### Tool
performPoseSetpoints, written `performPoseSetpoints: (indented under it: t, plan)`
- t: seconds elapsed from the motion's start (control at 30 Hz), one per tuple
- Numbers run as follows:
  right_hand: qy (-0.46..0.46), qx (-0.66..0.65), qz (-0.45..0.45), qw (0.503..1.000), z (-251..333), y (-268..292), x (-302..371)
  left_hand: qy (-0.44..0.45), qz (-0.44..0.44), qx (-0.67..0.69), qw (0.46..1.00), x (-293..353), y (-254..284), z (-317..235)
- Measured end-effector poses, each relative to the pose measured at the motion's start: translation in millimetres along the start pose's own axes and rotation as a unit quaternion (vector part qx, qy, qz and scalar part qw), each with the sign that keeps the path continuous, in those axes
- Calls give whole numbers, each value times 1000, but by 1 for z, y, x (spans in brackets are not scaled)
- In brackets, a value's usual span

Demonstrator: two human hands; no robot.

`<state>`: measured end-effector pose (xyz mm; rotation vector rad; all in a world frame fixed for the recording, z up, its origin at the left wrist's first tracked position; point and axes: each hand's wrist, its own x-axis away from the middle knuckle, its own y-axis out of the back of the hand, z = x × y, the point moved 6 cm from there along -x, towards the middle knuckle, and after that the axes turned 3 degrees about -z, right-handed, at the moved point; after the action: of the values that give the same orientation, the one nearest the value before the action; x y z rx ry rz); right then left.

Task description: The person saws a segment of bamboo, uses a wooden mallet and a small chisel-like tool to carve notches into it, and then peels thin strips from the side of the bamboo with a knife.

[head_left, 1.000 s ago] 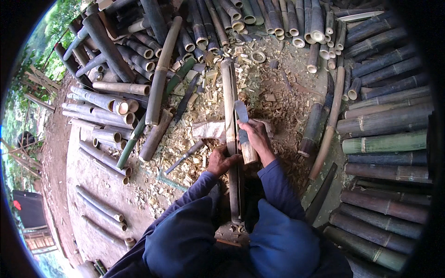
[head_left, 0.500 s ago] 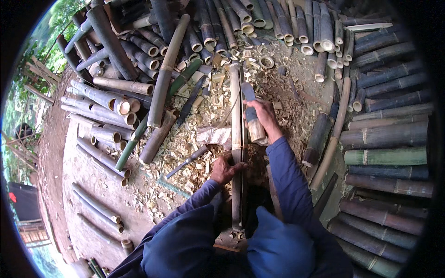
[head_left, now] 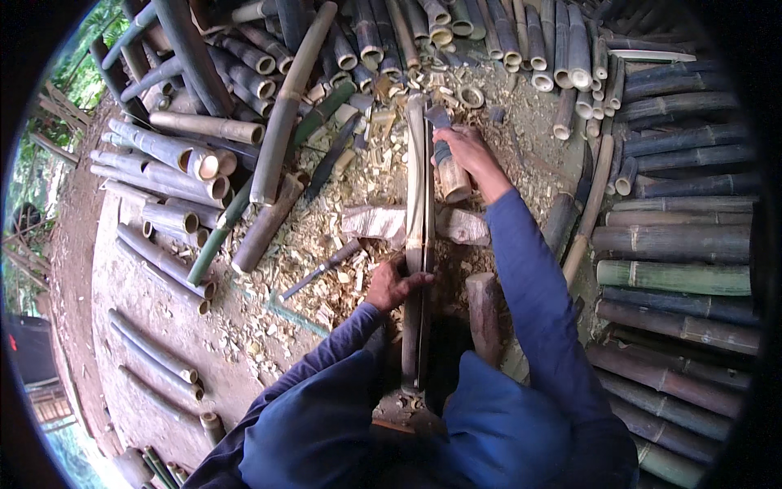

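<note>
A long split bamboo length [head_left: 415, 187] runs away from between my knees, its far part shaved pale and its near part dark. My left hand [head_left: 393, 285] is closed around its near half, thumb across the top. My right hand [head_left: 470, 155] grips a knife [head_left: 453, 181] with a thick, pale wooden handle and a dark band. Its short grey blade lies against the right side of the bamboo near the far end; my fingers partly hide it. A rough wooden block [head_left: 464, 226] lies crosswise under the bamboo.
A slim tool with a dark handle [head_left: 340, 254] lies among pale shavings [head_left: 358, 200] at left. A wooden post [head_left: 484, 306] stands by my right knee. Bamboo poles [head_left: 672, 242] are stacked at right, with more at the back and left [head_left: 171, 191].
My right hand and the knife have moved away from me along the bamboo toward its far end. My left hand keeps its hold, almost in the same place.
</note>
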<state>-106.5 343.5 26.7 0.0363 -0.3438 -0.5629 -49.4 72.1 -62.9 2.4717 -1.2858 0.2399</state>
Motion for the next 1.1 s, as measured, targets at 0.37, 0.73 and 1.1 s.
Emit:
performPoseSetpoints:
  t: [0.37,0.73,1.1]
  plan:
    - [-1,84,4,996,-56,-34,233,-30,-30,105,994,-3,-9,19]
    - [150,355,-25,922,-57,-41,266,-17,-86,-2,996,8,-9,7]
    - [56,413,8,909,-39,-43,267,-26,-104,-83,991,7,-11,16]
